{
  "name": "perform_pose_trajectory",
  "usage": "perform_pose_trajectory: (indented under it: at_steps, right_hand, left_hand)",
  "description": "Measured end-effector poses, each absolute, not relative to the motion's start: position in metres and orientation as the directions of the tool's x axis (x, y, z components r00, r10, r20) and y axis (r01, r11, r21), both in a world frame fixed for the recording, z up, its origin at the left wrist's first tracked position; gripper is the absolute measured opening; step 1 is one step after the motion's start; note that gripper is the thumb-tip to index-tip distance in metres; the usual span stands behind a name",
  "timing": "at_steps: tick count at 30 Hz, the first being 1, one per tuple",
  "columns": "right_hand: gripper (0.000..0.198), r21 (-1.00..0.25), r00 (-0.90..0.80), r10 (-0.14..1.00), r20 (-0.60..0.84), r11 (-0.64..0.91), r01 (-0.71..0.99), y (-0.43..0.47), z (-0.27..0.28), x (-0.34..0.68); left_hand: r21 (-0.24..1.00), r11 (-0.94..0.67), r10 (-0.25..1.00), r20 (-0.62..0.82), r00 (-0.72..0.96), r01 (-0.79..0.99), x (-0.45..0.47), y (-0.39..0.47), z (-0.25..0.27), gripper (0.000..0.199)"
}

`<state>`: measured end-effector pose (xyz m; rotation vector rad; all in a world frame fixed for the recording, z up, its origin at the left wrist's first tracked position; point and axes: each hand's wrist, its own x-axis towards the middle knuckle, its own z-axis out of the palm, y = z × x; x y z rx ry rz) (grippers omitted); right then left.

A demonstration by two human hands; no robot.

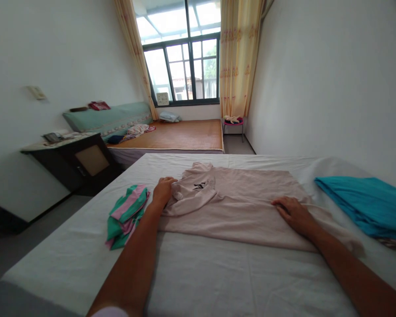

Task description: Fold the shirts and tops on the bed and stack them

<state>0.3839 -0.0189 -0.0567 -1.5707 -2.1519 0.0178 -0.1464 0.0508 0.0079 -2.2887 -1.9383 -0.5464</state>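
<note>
Two hands on a limp shirt (251,185).
Left hand (163,190): fingers bent at the collar end, whether pinching I cannot tell; right hand (292,212): fingers resting loosely together on the cloth. Spread on the white sheet (201,273), it looks light, soft, easily creased; shoulder and hem should grip best.

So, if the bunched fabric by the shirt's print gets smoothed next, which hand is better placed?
Probably the left hand: it is at the printed end of the shirt, close beside the bunched fabric. The right hand rests toward the opposite end, farther away.
</note>
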Motion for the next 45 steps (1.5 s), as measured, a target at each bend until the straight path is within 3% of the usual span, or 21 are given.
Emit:
perform_pose_trajectory:
  at_steps: [5,9,12,15,18,21,24,26,28,31,33,35,38,40,42,45]
  right_hand:
    - [0.027,-0.284,-0.243,0.899,0.365,0.356,0.890,-0.018,-0.058,0.386]
    - [0.026,-0.292,-0.238,0.901,0.364,0.353,0.889,-0.018,-0.057,0.385]
    - [0.026,-0.298,-0.246,0.900,0.360,0.361,0.884,-0.019,-0.055,0.385]
    - [0.026,-0.300,-0.253,0.900,0.354,0.365,0.881,-0.020,-0.053,0.384]
    - [0.026,-0.302,-0.253,0.901,0.353,0.366,0.880,-0.021,-0.051,0.385]
    - [0.026,-0.306,-0.260,0.898,0.355,0.375,0.875,-0.023,-0.050,0.384]
    - [0.026,-0.317,-0.264,0.896,0.358,0.383,0.868,-0.024,-0.048,0.381]
    - [0.026,-0.329,-0.271,0.893,0.359,0.393,0.858,-0.023,-0.047,0.382]
    - [0.028,-0.333,-0.252,0.898,0.362,0.377,0.865,-0.021,-0.045,0.390]
    - [0.034,-0.318,-0.096,0.921,0.378,0.226,0.921,-0.021,-0.043,0.416]
    - [0.037,-0.314,-0.008,0.932,0.362,0.129,0.941,-0.023,-0.042,0.441]
    - [0.041,-0.331,-0.003,0.953,0.303,0.108,0.938,-0.029,-0.039,0.463]
    - [0.045,-0.395,-0.012,0.978,0.208,0.096,0.914,-0.039,-0.034,0.484]
    - [0.040,-0.436,0.010,0.986,0.168,0.066,0.897,-0.043,-0.030,0.487]
    - [0.035,-0.468,0.047,0.980,0.196,0.051,0.882,-0.042,-0.025,0.485]
    - [0.036,-0.509,0.158,0.923,0.350,0.046,0.860,-0.037,-0.023,0.478]
  left_hand:
    - [0.070,-0.132,0.981,0.154,0.120,0.989,-0.151,0.044,0.007,0.035]
    - [0.037,0.022,0.970,0.243,-0.031,0.999,-0.149,0.038,0.006,0.038]
    - [0.051,-0.043,0.943,0.331,0.024,0.998,-0.139,0.037,0.008,0.046]
    - [0.067,-0.123,0.963,0.247,0.103,0.990,-0.129,0.037,0.006,0.041]
    - [0.049,-0.089,0.985,0.152,0.081,0.995,-0.129,0.036,0.000,0.037]
    - [0.010,-0.013,0.987,0.163,0.011,1.000,-0.136,0.033,-0.002,0.038]
    - [-0.009,0.047,0.959,0.279,-0.043,0.999,-0.135,0.027,0.005,0.039]
    - [0.045,-0.037,0.935,0.354,0.018,0.998,-0.124,0.021,0.014,0.037]
    - [0.138,-0.223,0.929,0.330,0.167,0.965,-0.107,0.014,0.022,0.034]
    - [0.236,-0.453,0.891,0.150,0.428,0.860,-0.082,0.003,0.027,0.029]
    - [0.230,-0.494,0.865,0.031,0.501,0.839,-0.074,-0.004,0.027,0.034]
    - [0.165,-0.469,0.879,-0.009,0.477,0.867,-0.073,-0.007,0.025,0.033]
    - [0.043,-0.406,0.914,0.040,0.404,0.913,-0.078,-0.006,0.027,0.016]
    - [0.032,-0.340,0.938,0.078,0.337,0.940,-0.084,-0.002,0.031,0.017]
    - [0.064,-0.226,0.968,0.123,0.217,0.972,-0.090,0.002,0.036,0.020]
    - [0.081,-0.059,0.985,0.169,0.044,0.995,-0.102,0.007,0.037,0.026]
